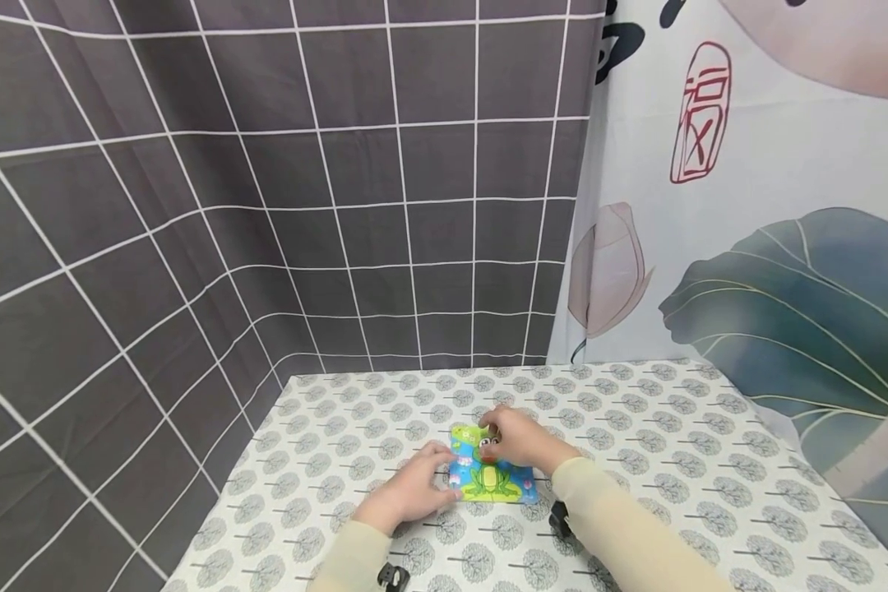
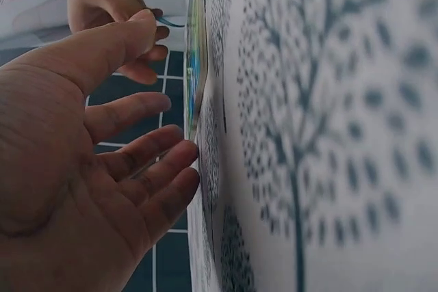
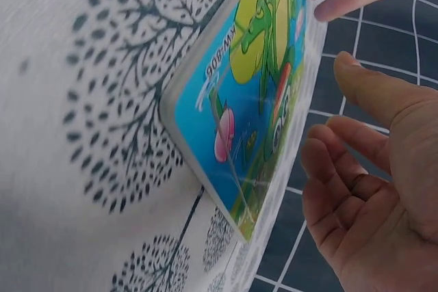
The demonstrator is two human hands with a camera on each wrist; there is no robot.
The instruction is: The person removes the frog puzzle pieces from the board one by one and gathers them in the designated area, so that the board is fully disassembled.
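A flat, thin board with a cartoon frog picture (image 1: 491, 485) lies on the patterned cloth; it looks like a child's puzzle. Its blue corner (image 3: 205, 124) carries printed lettering, and shiny creases like clear film cross it. My left hand (image 1: 414, 489) is at the board's left side, thumb near the lower left corner. In the left wrist view the fingers of this left hand (image 2: 102, 141) are relaxed and spread. My right hand (image 1: 521, 440) reaches over the upper right part of the picture. The right wrist view shows this right hand (image 3: 383, 169) with loosely bent fingers, holding nothing visible.
The table is covered by a white cloth (image 1: 303, 510) printed with grey trees. A dark curtain (image 1: 429, 164) with white grid lines stands behind and to the left. At the right hangs a white curtain (image 1: 636, 148) with lotus pictures.
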